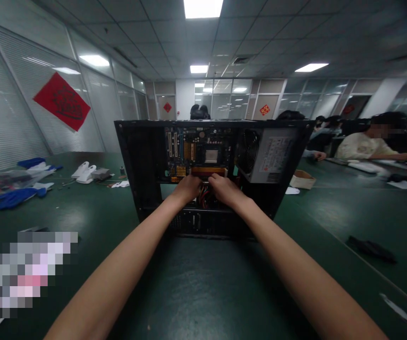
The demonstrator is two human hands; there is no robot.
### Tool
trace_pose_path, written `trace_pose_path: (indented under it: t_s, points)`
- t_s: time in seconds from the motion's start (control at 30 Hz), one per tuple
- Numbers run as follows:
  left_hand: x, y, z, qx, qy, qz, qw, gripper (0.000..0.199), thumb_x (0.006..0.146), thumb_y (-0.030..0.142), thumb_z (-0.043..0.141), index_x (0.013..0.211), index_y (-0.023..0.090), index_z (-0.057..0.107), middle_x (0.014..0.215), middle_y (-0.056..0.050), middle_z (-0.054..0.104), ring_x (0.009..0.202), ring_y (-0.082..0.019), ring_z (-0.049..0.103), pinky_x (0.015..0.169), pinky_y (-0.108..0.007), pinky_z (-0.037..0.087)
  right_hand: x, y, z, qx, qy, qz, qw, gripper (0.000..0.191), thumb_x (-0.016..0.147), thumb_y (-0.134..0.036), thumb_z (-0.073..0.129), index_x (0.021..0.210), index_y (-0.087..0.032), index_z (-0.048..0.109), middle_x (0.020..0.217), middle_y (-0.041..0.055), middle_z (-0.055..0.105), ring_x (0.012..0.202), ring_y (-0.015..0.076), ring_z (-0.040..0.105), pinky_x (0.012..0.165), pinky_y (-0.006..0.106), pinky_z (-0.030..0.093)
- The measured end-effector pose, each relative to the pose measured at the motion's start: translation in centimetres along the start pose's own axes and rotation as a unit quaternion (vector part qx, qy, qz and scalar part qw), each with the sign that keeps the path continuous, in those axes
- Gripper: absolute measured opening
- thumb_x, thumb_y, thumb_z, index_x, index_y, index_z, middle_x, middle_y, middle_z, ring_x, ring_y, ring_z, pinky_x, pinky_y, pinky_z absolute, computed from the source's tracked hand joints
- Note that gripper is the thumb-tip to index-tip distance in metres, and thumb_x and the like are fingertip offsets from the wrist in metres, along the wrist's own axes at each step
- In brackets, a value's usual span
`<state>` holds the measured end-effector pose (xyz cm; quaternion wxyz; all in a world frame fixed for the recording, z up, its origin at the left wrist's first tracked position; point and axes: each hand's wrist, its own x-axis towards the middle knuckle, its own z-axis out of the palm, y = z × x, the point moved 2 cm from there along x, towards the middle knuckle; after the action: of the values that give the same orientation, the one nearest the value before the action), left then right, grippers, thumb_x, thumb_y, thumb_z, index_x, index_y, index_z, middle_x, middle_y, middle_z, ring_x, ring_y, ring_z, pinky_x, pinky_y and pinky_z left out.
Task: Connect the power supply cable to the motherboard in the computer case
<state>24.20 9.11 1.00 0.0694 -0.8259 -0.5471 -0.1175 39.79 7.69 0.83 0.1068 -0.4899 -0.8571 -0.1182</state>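
An open black computer case [150, 208] stands on the green table, its inside facing me. In its upper part are a motherboard [217, 141] and, at the right, a power supply [276, 153] with a fan. My left hand [188, 188] and my right hand [224, 189] reach into the case at the lower edge of the motherboard, close together. Their fingers are curled beside the orange-red slots [208, 171]. Coloured cables [205, 196] hang between the hands. Whatever the fingertips hold is too small or hidden to make out.
On the green table [203, 293] lie blue gloves [19, 196], white items [85, 172] and plastic at the left. A cardboard box [301, 179] and a black cloth [371, 249] are at the right. A person [362, 141] sits farther back.
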Motion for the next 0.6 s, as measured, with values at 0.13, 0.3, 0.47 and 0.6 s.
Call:
trace_pose_path:
  t_s: [0.13,0.3,0.47,0.6]
  points:
    - [0.1,-0.3,0.2,-0.010,0.005,-0.006,1.000,0.035,0.099,0.019,0.049,0.117,0.021,0.079,0.113,-0.016,0.077,0.106,-0.028,0.074,0.094,-0.035,0.054,0.6,0.2,0.0,-0.019,-0.004,-0.014,1.000,0.029,0.099,-0.005,0.040,0.117,-0.013,0.061,0.126,0.0150,0.062,0.104,0.0257,0.070,0.081,0.033,0.050]
    - [0.2,-0.6,0.4,-0.027,0.018,0.002,0.999,0.033,0.101,0.023,0.049,0.112,0.020,0.080,0.113,-0.016,0.078,0.104,-0.027,0.074,0.088,-0.034,0.055,0.8,0.2,0.3,-0.014,0.008,-0.007,1.000,0.027,0.099,-0.008,0.042,0.115,-0.014,0.062,0.124,0.0136,0.063,0.105,0.0252,0.069,0.082,0.032,0.050]
    - [0.7,-1.1,0.7,-0.044,0.030,0.016,0.998,0.033,0.102,0.030,0.050,0.110,0.018,0.081,0.110,-0.015,0.079,0.105,-0.029,0.074,0.089,-0.035,0.054,0.7,0.3,0.2,-0.020,0.005,0.006,1.000,0.028,0.098,-0.008,0.043,0.118,-0.014,0.062,0.125,0.0148,0.061,0.108,0.0243,0.067,0.085,0.031,0.049]
    - [0.7,-1.0,0.7,-0.061,0.031,0.021,0.997,0.036,0.103,0.034,0.051,0.110,0.015,0.081,0.109,-0.017,0.079,0.106,-0.031,0.073,0.091,-0.037,0.054,0.7,0.1,0.2,-0.026,0.007,0.011,1.000,0.027,0.099,-0.008,0.044,0.117,-0.014,0.062,0.123,0.0142,0.062,0.107,0.0238,0.067,0.083,0.030,0.048]
